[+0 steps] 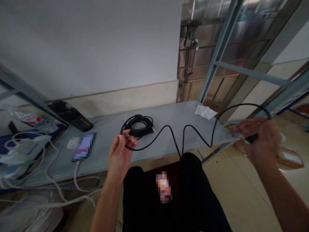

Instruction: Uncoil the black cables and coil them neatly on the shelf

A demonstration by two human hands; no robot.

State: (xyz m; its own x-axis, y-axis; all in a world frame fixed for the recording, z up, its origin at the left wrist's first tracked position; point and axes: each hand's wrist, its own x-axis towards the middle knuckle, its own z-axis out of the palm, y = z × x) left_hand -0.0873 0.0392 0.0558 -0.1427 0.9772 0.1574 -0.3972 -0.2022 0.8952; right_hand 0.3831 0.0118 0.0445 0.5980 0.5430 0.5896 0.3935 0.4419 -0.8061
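The left hand (pixel 122 148) pinches a black cable (pixel 193 132), and the right hand (pixel 258 140) grips its plug end. Its slack sags below the worktop (pixel 169 119) edge and could snag there or tangle with the coiled cable (pixel 140 125).

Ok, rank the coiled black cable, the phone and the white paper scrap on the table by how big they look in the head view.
1. coiled black cable
2. phone, slightly smaller in spread
3. white paper scrap, smallest, though it lies farthest from the camera, so its true size is unsure.
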